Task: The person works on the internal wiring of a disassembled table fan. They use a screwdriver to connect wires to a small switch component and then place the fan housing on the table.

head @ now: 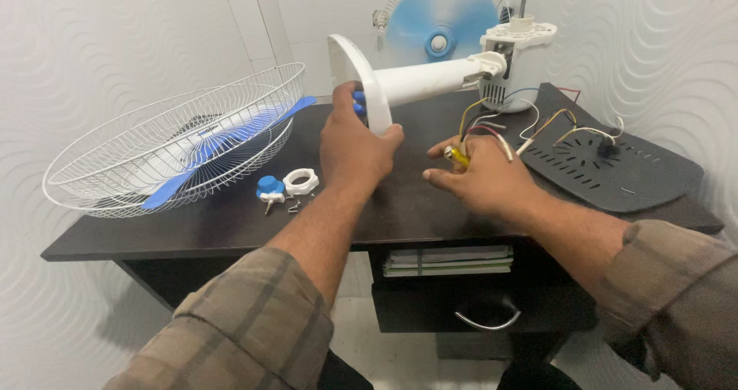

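Left hand [355, 148]: we see it closed around the rim of a round white fan base [361, 82], thumb on the near side, fingers wrapped behind, next to blue buttons [358, 101] on the base. The base stands on edge on the dark surface [231, 221].

Right hand [480, 178]: fingers loosely curled, partly together, pinching a small yellow-handled tool [457, 156] between thumb and forefinger. It rests on the surface just right of the base, with coloured wires [523, 125] running over the knuckles.

Outward from the base: a white neck [430, 80] runs up and right to the white motor housing [516, 59], which sits near the back of the surface. The wires trail from the housing toward the right hand and toward a dark grey vented cover [615, 171] lying flat at the right.

Left side of the surface: a white wire guard [115, 159] lying dish-up, with a blue fan blade [223, 144] resting in it. Between guard and left hand: a blue knob [269, 186], a white ring nut [300, 181] and a few small screws [296, 205].

Behind, against the wall: a second guard with a blue blade [440, 17]. Under the surface: stacked books [450, 259] above a drawer with a metal handle [484, 321].
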